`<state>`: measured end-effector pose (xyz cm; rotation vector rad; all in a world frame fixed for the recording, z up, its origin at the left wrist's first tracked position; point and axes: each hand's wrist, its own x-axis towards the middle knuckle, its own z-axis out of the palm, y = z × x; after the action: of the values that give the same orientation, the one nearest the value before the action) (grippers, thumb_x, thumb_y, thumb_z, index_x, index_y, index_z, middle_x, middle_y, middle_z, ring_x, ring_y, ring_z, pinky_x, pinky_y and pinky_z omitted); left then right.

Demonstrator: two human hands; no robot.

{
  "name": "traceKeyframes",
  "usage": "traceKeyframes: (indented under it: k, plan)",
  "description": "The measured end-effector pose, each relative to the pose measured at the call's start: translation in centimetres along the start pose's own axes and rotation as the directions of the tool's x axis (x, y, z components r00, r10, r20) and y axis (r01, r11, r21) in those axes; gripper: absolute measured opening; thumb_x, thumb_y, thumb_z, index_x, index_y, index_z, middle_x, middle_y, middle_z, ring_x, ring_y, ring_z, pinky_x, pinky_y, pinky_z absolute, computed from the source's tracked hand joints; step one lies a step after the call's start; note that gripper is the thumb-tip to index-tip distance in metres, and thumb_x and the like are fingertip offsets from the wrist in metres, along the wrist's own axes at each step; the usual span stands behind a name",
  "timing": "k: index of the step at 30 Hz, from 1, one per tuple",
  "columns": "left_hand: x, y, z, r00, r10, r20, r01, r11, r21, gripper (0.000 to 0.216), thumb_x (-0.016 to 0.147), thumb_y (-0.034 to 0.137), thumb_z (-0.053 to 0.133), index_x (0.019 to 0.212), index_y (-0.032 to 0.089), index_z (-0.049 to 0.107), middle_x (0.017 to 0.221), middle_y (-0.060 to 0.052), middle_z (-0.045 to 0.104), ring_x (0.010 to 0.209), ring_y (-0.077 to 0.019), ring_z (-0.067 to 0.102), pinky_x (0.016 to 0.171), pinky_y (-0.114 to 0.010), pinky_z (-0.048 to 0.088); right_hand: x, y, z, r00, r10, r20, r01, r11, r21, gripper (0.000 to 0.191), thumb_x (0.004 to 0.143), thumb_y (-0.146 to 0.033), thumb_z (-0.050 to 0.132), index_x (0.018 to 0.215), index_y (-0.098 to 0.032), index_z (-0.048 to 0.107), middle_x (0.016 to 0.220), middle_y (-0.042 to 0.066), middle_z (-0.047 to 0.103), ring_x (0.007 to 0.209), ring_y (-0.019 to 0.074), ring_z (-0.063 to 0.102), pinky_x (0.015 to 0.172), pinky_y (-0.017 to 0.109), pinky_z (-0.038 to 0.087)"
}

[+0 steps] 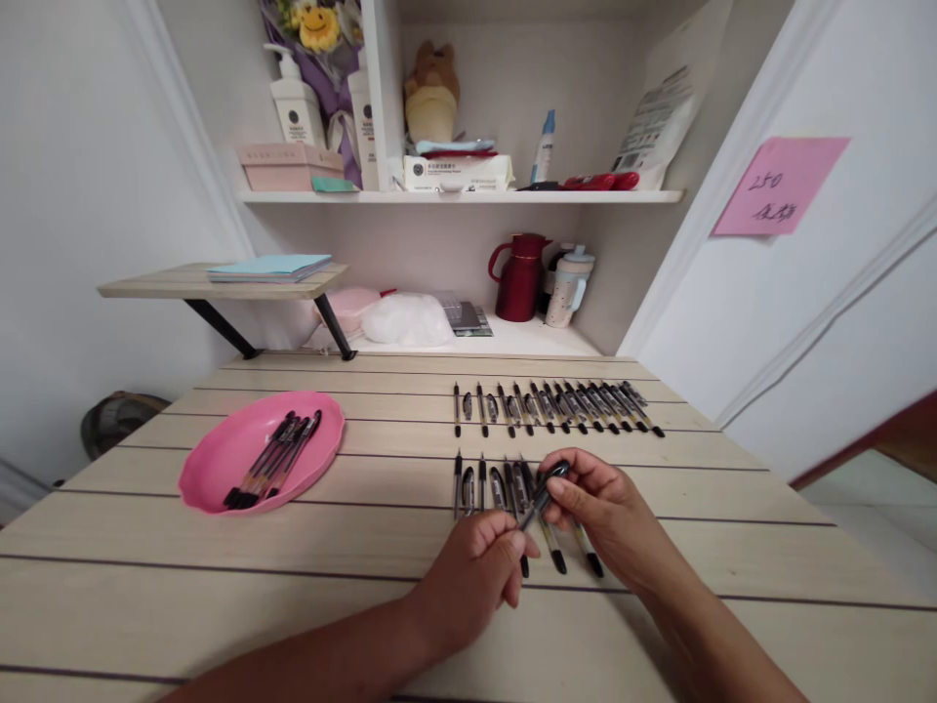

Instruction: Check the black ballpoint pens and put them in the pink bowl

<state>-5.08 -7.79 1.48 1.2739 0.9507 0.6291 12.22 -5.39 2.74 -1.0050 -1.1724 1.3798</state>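
Both my hands hold one black pen (543,493) just above the wooden table (366,547). My left hand (475,576) pinches its lower end, fingers closed. My right hand (604,513) grips the upper end, where the cap is. Under my hands lies a near row of pens and caps (487,483), side by side. A longer far row of pens and caps (556,405) lies behind it. To the left a pink plate (220,459) holds several black pens (274,459).
A small raised wooden shelf (220,283) with a blue notebook stands at the back left. In the alcove behind are a red jug (521,276), a cup, bottles and boxes. A white door with a pink note (780,186) is at the right.
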Motion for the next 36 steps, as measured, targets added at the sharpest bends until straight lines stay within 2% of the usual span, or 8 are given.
traceKeyframes:
  k: [12,17,22,24,26,30,33,36]
  plan:
    - [-0.2,0.9,0.2,0.990,0.105,-0.096,-0.092,0.987,0.133,0.022,0.081,0.028,0.038,0.076,0.014,0.054,0.045,0.005,0.043,0.043,-0.0076,0.036,0.049,-0.021,0.030,-0.1,0.5,0.8,0.998,0.002,-0.059,-0.002,1.000,0.002,0.030,0.064,-0.037,0.069,0.085,-0.018,0.059,0.051,-0.003,0.057,0.045,0.0087,0.049,0.045,0.020,0.039]
    - [0.1,1.1,-0.2,0.983,0.176,-0.042,-0.163,0.963,0.216,0.024,0.083,0.030,0.037,0.087,0.015,0.055,0.051,0.004,0.047,0.047,-0.0086,0.041,0.051,-0.021,0.032,0.1,0.4,0.3,0.998,-0.036,-0.057,0.034,0.999,-0.037,0.033,0.070,-0.039,0.064,0.094,-0.018,0.057,0.057,-0.001,0.059,0.049,0.0104,0.052,0.047,0.021,0.040]
    - [-0.3,3.9,-3.3,0.924,0.343,-0.170,-0.218,0.837,0.502,0.029,0.083,0.031,0.036,0.092,0.017,0.059,0.074,-0.002,0.056,0.063,-0.0119,0.049,0.059,-0.023,0.037,0.7,-0.4,-3.3,0.906,-0.205,-0.370,0.182,0.979,-0.095,0.035,0.075,-0.047,0.053,0.095,-0.019,0.057,0.079,0.004,0.060,0.055,0.0108,0.054,0.045,0.022,0.040]
    - [-1.1,5.6,-6.0,0.837,0.473,-0.275,-0.111,0.639,0.761,0.027,0.080,0.029,0.041,0.090,0.019,0.063,0.085,-0.004,0.057,0.080,-0.0167,0.051,0.071,-0.028,0.038,0.9,-0.4,-4.7,0.834,-0.236,-0.498,0.207,0.972,-0.114,0.034,0.073,-0.048,0.055,0.088,-0.018,0.059,0.075,0.003,0.059,0.050,0.0088,0.051,0.042,0.021,0.038]
    - [-2.2,7.1,-9.4,0.765,0.522,-0.376,0.135,0.441,0.887,0.029,0.078,0.027,0.041,0.095,0.021,0.064,0.088,-0.006,0.057,0.086,-0.0206,0.051,0.074,-0.030,0.037,1.0,-0.3,-5.5,0.799,-0.233,-0.554,0.204,0.972,-0.115,0.034,0.071,-0.049,0.057,0.084,-0.017,0.059,0.072,0.002,0.058,0.048,0.0077,0.049,0.040,0.020,0.036]
    - [-4.3,8.0,-15.7,0.608,0.328,-0.723,0.664,0.288,0.690,0.034,0.077,0.036,0.038,0.087,0.019,0.066,0.088,-0.011,0.060,0.078,-0.0279,0.055,0.060,-0.033,0.037,0.9,-0.2,-5.2,0.813,-0.210,-0.543,0.180,0.978,-0.110,0.033,0.070,-0.048,0.058,0.081,-0.017,0.059,0.070,0.002,0.058,0.048,0.0071,0.049,0.039,0.019,0.035]
    - [-4.9,7.0,-18.7,0.574,0.140,-0.807,0.774,0.229,0.590,0.032,0.077,0.030,0.036,0.073,0.015,0.063,0.069,-0.012,0.061,0.064,-0.0262,0.056,0.057,-0.033,0.034,0.8,-0.2,-4.8,0.828,-0.216,-0.518,0.167,0.976,-0.141,0.032,0.071,-0.048,0.058,0.079,-0.017,0.059,0.070,0.002,0.058,0.048,0.0076,0.049,0.040,0.019,0.035]
    - [-4.5,5.5,-20.0,0.574,0.121,-0.810,0.789,0.185,0.587,0.023,0.072,0.022,0.040,0.065,0.013,0.060,0.062,-0.012,0.061,0.056,-0.0237,0.055,0.057,-0.032,0.033,0.9,-0.3,-4.8,0.823,-0.231,-0.519,0.153,0.970,-0.189,0.033,0.070,-0.048,0.058,0.077,-0.017,0.059,0.067,0.002,0.058,0.046,0.0077,0.049,0.040,0.020,0.035]
